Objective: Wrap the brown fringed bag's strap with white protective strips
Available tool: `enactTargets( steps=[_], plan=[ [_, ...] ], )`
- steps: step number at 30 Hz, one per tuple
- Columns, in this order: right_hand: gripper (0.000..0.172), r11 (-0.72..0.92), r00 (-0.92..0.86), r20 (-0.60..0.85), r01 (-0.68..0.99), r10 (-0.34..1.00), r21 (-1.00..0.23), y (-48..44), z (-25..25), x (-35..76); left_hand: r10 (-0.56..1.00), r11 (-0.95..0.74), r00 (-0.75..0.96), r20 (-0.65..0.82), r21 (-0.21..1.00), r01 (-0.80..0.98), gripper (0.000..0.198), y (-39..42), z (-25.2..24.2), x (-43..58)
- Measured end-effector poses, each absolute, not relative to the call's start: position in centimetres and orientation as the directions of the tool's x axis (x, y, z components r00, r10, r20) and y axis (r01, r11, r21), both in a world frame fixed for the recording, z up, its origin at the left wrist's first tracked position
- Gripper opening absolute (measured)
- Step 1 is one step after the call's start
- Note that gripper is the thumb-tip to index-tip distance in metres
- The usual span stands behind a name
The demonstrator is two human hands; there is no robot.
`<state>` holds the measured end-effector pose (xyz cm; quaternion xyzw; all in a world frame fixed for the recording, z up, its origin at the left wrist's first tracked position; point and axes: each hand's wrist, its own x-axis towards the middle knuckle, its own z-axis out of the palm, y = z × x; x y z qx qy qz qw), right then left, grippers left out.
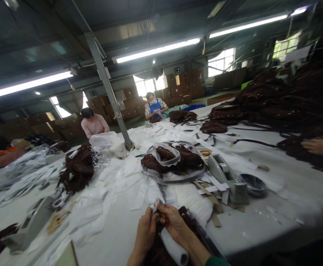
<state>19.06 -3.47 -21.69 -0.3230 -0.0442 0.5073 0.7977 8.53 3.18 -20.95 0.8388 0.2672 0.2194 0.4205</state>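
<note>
At the near table edge, my left hand (pixel 146 231) and my right hand (pixel 174 221) meet with fingers closed. Both pinch a bag strap (pixel 157 205) that seems covered in pale wrapping; its exact form is blurred. A rolled white tube of wrapping (pixel 174 248) slants down under my right hand, its hollow end toward me. Below my hands lies a dark brown bag (pixel 157 255), mostly hidden by them. Just beyond, a brown fringed bag (pixel 152 164) rests with its strap wrapped in translucent white material (pixel 175 160).
A grey tape dispenser (pixel 228 179) and a dark bowl (pixel 253 184) stand to the right, by paper strips (pixel 212 188). Another dispenser (pixel 29 223) is at left. Brown bags (pixel 275 99) are heaped at right. Two people sit across the table; other workers' hands (pixel 320 146) show at both sides.
</note>
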Motion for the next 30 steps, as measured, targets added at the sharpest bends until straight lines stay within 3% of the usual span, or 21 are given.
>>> enactTargets(
  steps=[6,14,18,25,30],
  plan=[
    [0.024,0.292,0.478,-0.231,-0.783,0.847,-0.549,-4.0,-21.6,19.1,0.556,-0.446,0.826,0.093,0.872,0.202,0.03,3.7,-20.3,8.3],
    [0.025,0.312,0.475,-0.197,-0.785,0.858,-0.534,-4.4,-22.1,19.4,0.572,-0.413,0.817,0.067,0.884,0.217,0.038,3.5,-19.8,9.1],
    [0.025,0.324,0.493,-0.189,-0.769,0.849,-0.552,-4.5,-22.3,19.3,0.574,-0.47,0.819,0.026,0.829,0.303,0.033,3.5,-20.2,9.0],
    [0.025,0.35,0.561,-0.182,-0.704,0.807,-0.618,-4.3,-22.4,19.2,0.615,-0.632,0.786,0.057,0.633,0.448,0.025,2.8,-20.2,9.5],
    [0.032,0.34,0.611,-0.156,-0.614,0.776,-0.713,-4.1,-22.6,19.1,0.617,-0.654,0.783,0.081,0.607,0.452,0.024,2.6,-19.9,9.3]
  ],
)
